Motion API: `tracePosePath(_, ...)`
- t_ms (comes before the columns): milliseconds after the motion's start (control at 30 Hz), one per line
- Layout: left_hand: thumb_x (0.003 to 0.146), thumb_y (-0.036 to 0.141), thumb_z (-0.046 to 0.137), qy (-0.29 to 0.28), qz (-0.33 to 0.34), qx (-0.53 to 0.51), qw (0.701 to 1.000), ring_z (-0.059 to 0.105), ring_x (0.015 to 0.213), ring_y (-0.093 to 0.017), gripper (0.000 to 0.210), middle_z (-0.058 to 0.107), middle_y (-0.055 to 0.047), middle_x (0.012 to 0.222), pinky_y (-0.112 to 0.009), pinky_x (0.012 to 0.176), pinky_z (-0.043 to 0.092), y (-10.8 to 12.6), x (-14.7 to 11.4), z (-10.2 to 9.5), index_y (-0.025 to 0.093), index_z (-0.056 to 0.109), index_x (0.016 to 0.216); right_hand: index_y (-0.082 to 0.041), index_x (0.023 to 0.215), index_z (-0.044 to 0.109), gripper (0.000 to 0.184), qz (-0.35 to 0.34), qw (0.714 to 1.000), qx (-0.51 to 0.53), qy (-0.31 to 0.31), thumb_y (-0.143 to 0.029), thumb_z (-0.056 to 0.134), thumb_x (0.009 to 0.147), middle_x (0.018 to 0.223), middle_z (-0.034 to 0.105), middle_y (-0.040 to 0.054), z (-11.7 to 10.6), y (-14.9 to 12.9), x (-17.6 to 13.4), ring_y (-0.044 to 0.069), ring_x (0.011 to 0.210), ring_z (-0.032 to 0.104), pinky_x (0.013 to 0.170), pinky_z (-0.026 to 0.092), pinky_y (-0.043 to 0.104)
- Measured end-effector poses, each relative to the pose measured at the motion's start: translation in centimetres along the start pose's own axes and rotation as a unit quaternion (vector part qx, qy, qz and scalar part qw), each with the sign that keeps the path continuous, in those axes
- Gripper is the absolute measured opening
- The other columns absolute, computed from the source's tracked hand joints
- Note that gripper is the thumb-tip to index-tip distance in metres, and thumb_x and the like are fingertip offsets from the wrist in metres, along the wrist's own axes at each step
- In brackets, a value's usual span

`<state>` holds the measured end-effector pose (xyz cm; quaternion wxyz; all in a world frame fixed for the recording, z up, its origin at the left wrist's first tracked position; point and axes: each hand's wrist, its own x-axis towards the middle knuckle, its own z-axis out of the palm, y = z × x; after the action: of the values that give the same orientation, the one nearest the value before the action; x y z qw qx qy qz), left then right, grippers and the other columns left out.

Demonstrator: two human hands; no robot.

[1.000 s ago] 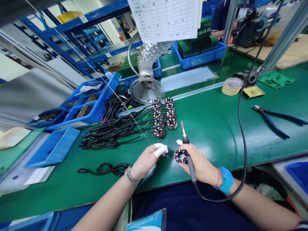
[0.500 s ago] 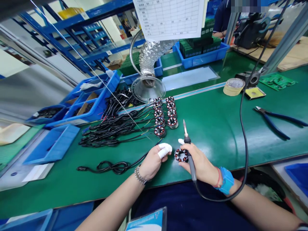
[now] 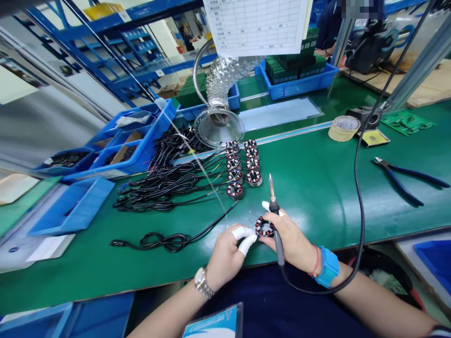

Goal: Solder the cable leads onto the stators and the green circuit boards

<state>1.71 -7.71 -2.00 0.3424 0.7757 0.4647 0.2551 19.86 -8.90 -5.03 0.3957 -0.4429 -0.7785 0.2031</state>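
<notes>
My right hand (image 3: 296, 239) is closed around a soldering iron (image 3: 278, 239), its tip pointing up and away. The same hand also grips a motor stator (image 3: 264, 226), a small ring with copper windings and white segments. Two thin wire ends stick out from the stator's upper left. My left hand (image 3: 229, 249), with white finger cots on its fingertips, pinches at the stator's lower left edge. Left of it lies a black cable (image 3: 176, 241) with a looped middle and bared ends near a row of other stators (image 3: 235, 190).
Black cables (image 3: 151, 192) lie left of the stators. A fume extraction hood (image 3: 219, 126) hangs behind them. Cutting pliers (image 3: 398, 180) and a tape roll (image 3: 344, 128) are at right. Blue bins (image 3: 123, 162) stand at left. The iron's cord (image 3: 357, 188) loops past my right arm.
My left hand has moved right and slightly down, and its fingers now meet the stator's edge. The stator's wire ends have come into view at its upper left. The iron stays in my right hand.
</notes>
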Motion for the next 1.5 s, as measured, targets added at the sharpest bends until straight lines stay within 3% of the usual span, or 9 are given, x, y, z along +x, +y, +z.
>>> tracePosePath(133, 0.079, 0.01, 0.051, 0.09, 0.171, 0.106, 0.975, 0.053, 0.068, -0.014, 0.015, 0.065, -0.005, 0.082, -0.027, 0.067, 0.041, 0.6, -1.4, -1.4, 0.016, 0.061, 0.088, -0.02, 0.115, 0.036, 0.042, 0.005, 1.0, 0.006, -0.003, -0.017, 0.057, 0.078, 0.121, 0.045, 0.0148, 0.0, -0.3, 0.1, 0.023, 0.109, 0.047, 0.088, 0.047, 0.04)
tracePosePath(233, 0.081, 0.017, 0.05, 0.073, 0.05, 0.1, 0.991, 0.055, 0.07, -0.015, 0.011, 0.064, -0.004, 0.079, -0.026, 0.068, 0.041, 1.1, -1.5, -3.1, 0.016, 0.06, 0.083, -0.02, 0.116, 0.036, 0.043, 0.003, 1.0, 0.009, -0.004, -0.017, 0.057, 0.078, 0.124, 0.042, 0.0157, 0.1, -0.4, 0.0, 0.024, 0.112, 0.045, 0.088, 0.047, 0.041)
tracePosePath(367, 0.084, 0.035, 0.045, -0.099, -0.177, -0.028, 0.979, 0.051, 0.063, -0.014, 0.028, 0.059, -0.002, 0.068, -0.024, 0.06, 0.039, 1.6, 0.1, -3.9, 0.016, 0.06, 0.071, -0.021, 0.116, 0.035, 0.045, 0.001, 1.0, 0.013, -0.003, -0.015, 0.057, 0.077, 0.126, 0.041, 0.0155, 0.2, -0.1, -0.1, 0.025, 0.114, 0.043, 0.09, 0.046, 0.042)
tracePosePath(500, 0.08, 0.042, 0.048, -0.128, -0.236, -0.109, 0.957, 0.043, 0.059, -0.011, 0.031, 0.053, 0.0, 0.064, -0.023, 0.057, 0.034, 1.6, 1.2, -3.1, 0.015, 0.057, 0.069, -0.02, 0.116, 0.036, 0.045, -0.001, 1.0, 0.016, 0.003, -0.014, 0.057, 0.076, 0.127, 0.041, 0.0158, 0.2, -0.1, 0.0, 0.024, 0.115, 0.043, 0.091, 0.045, 0.041)
tracePosePath(700, 0.076, 0.037, 0.054, -0.139, -0.228, -0.153, 0.951, 0.041, 0.062, -0.012, 0.024, 0.05, 0.001, 0.064, -0.023, 0.06, 0.033, 1.8, 1.3, -2.6, 0.015, 0.053, 0.066, -0.02, 0.114, 0.038, 0.045, -0.003, 1.0, 0.016, 0.004, -0.013, 0.058, 0.075, 0.12, 0.047, 0.014, -0.1, -0.2, 0.1, 0.023, 0.108, 0.048, 0.088, 0.047, 0.041)
tracePosePath(933, 0.078, 0.036, 0.054, -0.072, -0.189, -0.272, 0.941, 0.039, 0.06, -0.011, 0.024, 0.048, 0.0, 0.067, -0.023, 0.06, 0.035, 0.6, 0.6, -1.0, 0.014, 0.055, 0.07, -0.02, 0.114, 0.038, 0.043, 0.006, 1.0, 0.009, 0.003, -0.017, 0.058, 0.077, 0.121, 0.046, 0.0146, 0.1, 0.0, -0.1, 0.024, 0.111, 0.047, 0.089, 0.047, 0.041)
tracePosePath(1067, 0.087, 0.047, 0.037, -0.002, -0.18, -0.327, 0.928, 0.037, 0.059, -0.01, 0.036, 0.048, -0.001, 0.075, -0.024, 0.058, 0.036, 0.1, -0.3, -1.8, 0.018, 0.052, 0.102, -0.02, 0.114, 0.039, 0.044, 0.019, 1.0, -0.006, 0.022, -0.024, 0.061, 0.076, 0.111, 0.053, 0.0125, -0.6, 0.1, -0.1, 0.022, 0.099, 0.054, 0.083, 0.05, 0.039)
tracePosePath(1200, 0.085, 0.056, 0.03, 0.049, -0.123, -0.382, 0.915, 0.038, 0.056, -0.008, 0.051, 0.047, -0.003, 0.091, -0.024, 0.054, 0.038, 1.2, -0.6, -2.9, 0.026, 0.032, 0.127, -0.021, 0.107, 0.043, 0.036, 0.008, 0.993, 0.015, 0.113, -0.021, 0.061, 0.076, 0.098, 0.058, 0.0072, -2.0, -1.6, 1.4, 0.019, 0.09, 0.058, 0.078, 0.051, 0.033)
tracePosePath(1500, 0.089, 0.047, 0.031, 0.046, -0.038, -0.241, 0.969, 0.05, 0.068, -0.013, 0.059, 0.052, -0.008, 0.101, -0.028, 0.066, 0.046, 3.9, 0.0, -1.2, 0.02, 0.017, 0.139, -0.022, 0.097, 0.045, 0.02, -0.052, 0.994, 0.057, 0.083, -0.013, 0.049, 0.08, 0.077, 0.056, 0.0004, -1.2, -5.7, 3.9, 0.012, 0.066, 0.054, 0.062, 0.049, 0.024)
